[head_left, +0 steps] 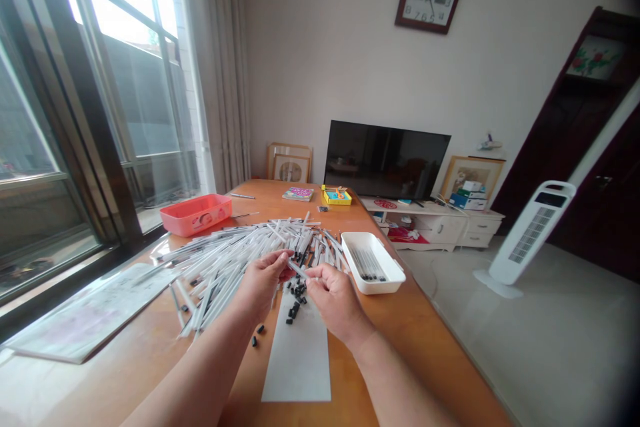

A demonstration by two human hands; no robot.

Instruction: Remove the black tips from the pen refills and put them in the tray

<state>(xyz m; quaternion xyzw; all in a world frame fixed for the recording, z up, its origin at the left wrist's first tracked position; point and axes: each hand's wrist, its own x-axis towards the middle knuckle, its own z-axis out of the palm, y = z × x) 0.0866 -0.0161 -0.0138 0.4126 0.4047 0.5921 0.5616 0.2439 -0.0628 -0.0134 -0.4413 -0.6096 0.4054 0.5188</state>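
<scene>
Between my two hands is a slim whitish plastic tube [299, 269], tilted down toward the right. The fingertips of my left hand [265, 280] are closed round its left end, where the detail is hidden. My right hand [334, 297] pinches the other end between thumb and fingers. Small black caps [295, 307] lie scattered below the tube on a white paper strip [297, 373]. A big loose pile of similar whitish tubes [235, 263] spreads behind and left of my hands. To the right, a white plastic tray [395, 280] contains several tubes with black ends.
A red plastic basket [195, 217] stands at the table's left side. Farther back are a booklet [299, 194] and a yellow box [337, 196]. A pale flat board [95, 313] lies at left. Beyond the table's right edge stand a television [387, 160] and a tower fan [533, 240].
</scene>
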